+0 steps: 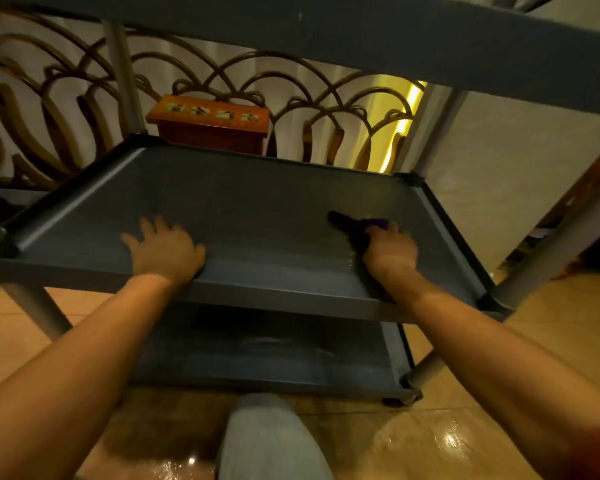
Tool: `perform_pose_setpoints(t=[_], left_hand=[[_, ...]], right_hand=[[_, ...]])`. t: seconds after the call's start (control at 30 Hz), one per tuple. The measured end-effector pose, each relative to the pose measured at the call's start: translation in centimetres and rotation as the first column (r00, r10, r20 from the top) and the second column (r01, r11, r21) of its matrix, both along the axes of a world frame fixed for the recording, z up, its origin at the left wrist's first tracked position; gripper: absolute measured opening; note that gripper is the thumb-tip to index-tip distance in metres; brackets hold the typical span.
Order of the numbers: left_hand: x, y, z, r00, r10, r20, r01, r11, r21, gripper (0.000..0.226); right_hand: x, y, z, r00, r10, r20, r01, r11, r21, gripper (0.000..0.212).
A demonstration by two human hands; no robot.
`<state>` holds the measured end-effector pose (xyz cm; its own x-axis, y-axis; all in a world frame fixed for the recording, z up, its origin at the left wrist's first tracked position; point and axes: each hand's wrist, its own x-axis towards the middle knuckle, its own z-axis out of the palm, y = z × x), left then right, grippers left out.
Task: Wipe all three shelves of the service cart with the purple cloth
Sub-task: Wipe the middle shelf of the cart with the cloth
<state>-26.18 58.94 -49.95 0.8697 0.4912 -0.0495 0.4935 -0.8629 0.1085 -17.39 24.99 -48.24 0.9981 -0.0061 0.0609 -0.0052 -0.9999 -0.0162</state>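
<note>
— Nearest?
— Grey-clad knee point(274, 441) over glossy floor tiles point(430, 441). Just beyond, bottom shelf point(267, 358), bare grey, raised lip along its near edge.

— And the hands?
— Both on the middle shelf point(257, 206), wrists crossing its near lip. Left hand point(165, 249) flat, fingers spread, palm down, holding nothing. Right hand point(390, 247) curled tight around the purple cloth point(355, 228), bunched, pressed to the surface toward the right side.

— Room to sweep?
— Plenty: open grey between the hands and out to the far rim. Less to the right, raised right edge near.

— Overhead, and farther?
— Top shelf point(361, 32) hanging close above. Past the far rim, a red wooden box point(208, 124) against a scrollwork screen point(66, 98).
</note>
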Motion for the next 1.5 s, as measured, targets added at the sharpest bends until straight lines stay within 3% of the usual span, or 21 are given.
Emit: perform_pose_setpoints(t=[0.1,0.23,0.33,0.43,0.57,0.67,0.73,0.8,0.87,0.93,1.03,1.1,1.13,1.3,1.4,1.5], left_hand=[[1.0,-2.4,0.6,0.982,-0.12,0.143,0.128,0.99,-0.051,0.052],[1.9,-4.3,-0.9,0.979,-0.2,0.034,0.203,0.974,-0.105,0.055],[2.0,-3.9,-1.5,0.978,-0.208,-0.023,0.205,0.975,-0.09,0.062],[2.2,-4.4,-1.6,0.978,-0.206,-0.035,0.203,0.977,-0.068,0.065],[2.1,-5.0,-1.3,0.979,-0.205,-0.013,0.204,0.977,-0.058,0.065],[1.5,-5.1,-0.8,0.981,-0.196,-0.011,0.195,0.979,-0.059,0.062],[1.0,-5.1,-0.6,0.966,-0.216,0.145,0.225,0.973,-0.05,0.05],[0.3,-5.0,-0.7,0.878,-0.277,0.39,0.3,0.954,0.002,0.035],[0.0,-4.9,-0.9,0.797,-0.356,0.488,0.369,0.926,0.072,0.029],[0.0,-4.8,-1.1,0.824,-0.399,0.403,0.408,0.91,0.069,0.034],[0.5,-4.9,-1.4,0.886,-0.376,0.272,0.379,0.924,0.043,0.043],[0.6,-4.9,-1.7,0.885,-0.37,0.281,0.369,0.928,0.06,0.045],[0.6,-4.8,-1.7,0.887,-0.36,0.289,0.358,0.932,0.064,0.045],[-0.2,-4.9,-0.8,0.86,-0.386,0.333,0.406,0.914,0.012,0.035],[-1.1,-2.4,0.1,0.808,-0.407,0.426,0.466,0.884,-0.041,0.031],[-2.6,4.2,0.1,0.895,-0.368,0.252,0.346,0.93,0.127,0.046]], right_hand=[[-0.3,5.4,0.8,0.983,0.172,0.064,-0.181,0.968,0.175,0.044],[-2.3,11.3,-1.5,0.907,0.42,0.019,-0.42,0.907,-0.014,0.054],[-1.0,6.8,-1.7,0.95,0.307,0.048,-0.302,0.949,-0.089,0.046],[0.0,-1.8,-1.0,0.998,0.057,0.029,-0.051,0.979,-0.196,0.043],[0.0,-6.9,0.8,0.967,-0.239,-0.09,0.204,0.934,-0.293,0.048],[1.4,-6.9,3.5,0.928,-0.283,-0.243,0.22,0.941,-0.256,0.071],[2.6,-7.8,5.4,0.946,-0.223,-0.235,0.149,0.944,-0.293,0.082],[2.8,-9.7,5.6,0.96,-0.096,-0.263,0.011,0.952,-0.307,0.072],[2.0,-11.5,4.9,0.927,-0.052,-0.371,0.001,0.99,-0.138,0.061],[1.1,-12.2,3.6,0.928,-0.089,-0.362,0.08,0.996,-0.04,0.062],[-0.7,-11.5,2.5,0.931,-0.167,-0.326,0.071,0.956,-0.284,0.068],[-2.0,-10.3,2.6,0.918,-0.21,-0.337,0.04,0.894,-0.447,0.073],[-2.3,-9.6,3.0,0.916,-0.225,-0.333,0.058,0.895,-0.443,0.079],[-2.2,-7.7,5.8,0.889,-0.155,-0.431,0.113,0.986,-0.122,0.086],[-2.3,-9.6,6.3,0.929,-0.062,-0.366,0.05,0.998,-0.042,0.101],[-3.1,-10.8,4.1,0.931,0.085,-0.355,0.007,0.968,0.25,0.086]])
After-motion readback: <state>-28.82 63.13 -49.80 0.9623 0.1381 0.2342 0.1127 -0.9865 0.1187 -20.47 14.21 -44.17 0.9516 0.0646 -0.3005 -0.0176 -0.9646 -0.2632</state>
